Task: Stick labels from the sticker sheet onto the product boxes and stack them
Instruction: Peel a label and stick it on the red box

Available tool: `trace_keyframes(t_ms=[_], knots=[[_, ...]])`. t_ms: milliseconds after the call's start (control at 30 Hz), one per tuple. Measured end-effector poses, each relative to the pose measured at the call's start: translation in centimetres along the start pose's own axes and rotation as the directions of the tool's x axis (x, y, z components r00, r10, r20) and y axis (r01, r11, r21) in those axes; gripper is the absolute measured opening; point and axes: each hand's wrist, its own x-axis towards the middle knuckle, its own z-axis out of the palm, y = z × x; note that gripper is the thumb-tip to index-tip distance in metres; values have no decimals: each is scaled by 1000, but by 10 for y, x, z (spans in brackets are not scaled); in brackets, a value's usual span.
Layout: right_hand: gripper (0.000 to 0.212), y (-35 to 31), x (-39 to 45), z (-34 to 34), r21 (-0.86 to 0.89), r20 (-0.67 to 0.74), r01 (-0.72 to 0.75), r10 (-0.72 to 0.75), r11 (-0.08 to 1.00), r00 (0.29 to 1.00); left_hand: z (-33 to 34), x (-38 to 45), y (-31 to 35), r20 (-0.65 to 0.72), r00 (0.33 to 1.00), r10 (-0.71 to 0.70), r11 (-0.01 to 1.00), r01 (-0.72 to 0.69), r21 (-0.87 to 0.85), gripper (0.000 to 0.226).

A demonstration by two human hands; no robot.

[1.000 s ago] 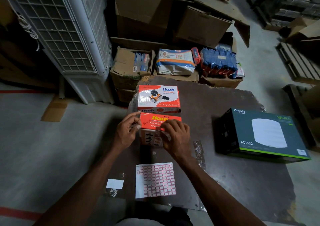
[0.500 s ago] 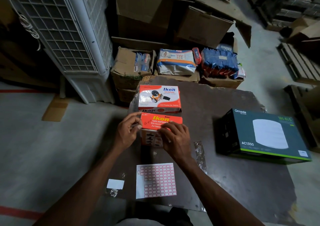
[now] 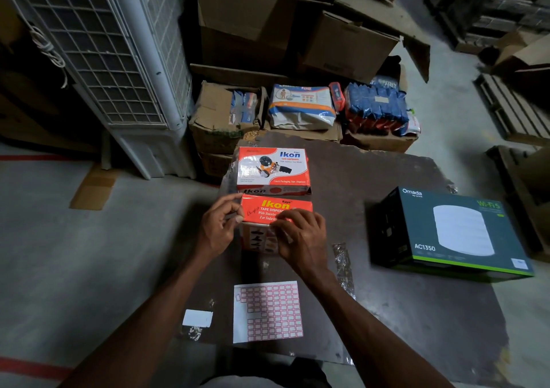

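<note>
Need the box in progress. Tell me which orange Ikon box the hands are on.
The nearer orange Ikon tape dispenser box, under both hands; the farther one behind it sits untouched.

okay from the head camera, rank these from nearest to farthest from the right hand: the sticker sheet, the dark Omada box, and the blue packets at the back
Measured from the right hand:
1. Sticker sheet, just below it, toward the person.
2. Omada box, off to the right on the board.
3. Blue packets, beyond the board's far edge.

Sticker sheet (image 3: 268, 311) nearest, 2 tape-dispenser boxes (image 3: 273, 169) behind, router box (image 3: 455, 233) right.
</note>
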Motion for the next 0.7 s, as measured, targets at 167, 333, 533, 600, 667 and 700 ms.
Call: trace_keyframes(t_ms=[167, 333, 533, 600, 667, 700], knots=[[22, 0, 1, -1, 1, 1, -13, 13, 1000, 1000, -1, 1, 0, 8, 1000, -8, 1000, 8, 5, 12], [21, -5, 2, -3, 14, 20, -53, 52, 999, 998, -1, 1, 3, 5, 1000, -8, 1000, 8, 9, 7], [28, -4, 0, -6, 38, 54, -102, 100, 994, 994, 1, -1, 5, 7, 1000, -14, 1000, 14, 8, 9], [28, -2, 0, -4, 32, 54, -62, 60, 998, 997, 1, -1, 5, 2, 1000, -10, 1000, 10, 2, 8], [29, 0, -1, -2, 9, 61, -34, 33, 999, 998, 1, -2, 5, -3, 1000, -10, 1000, 10, -3, 8], [29, 0, -2, -2, -9, 69, -25, 25, 1000, 997, 1, -2, 5, -1, 1000, -12, 1000, 12, -2, 8]])
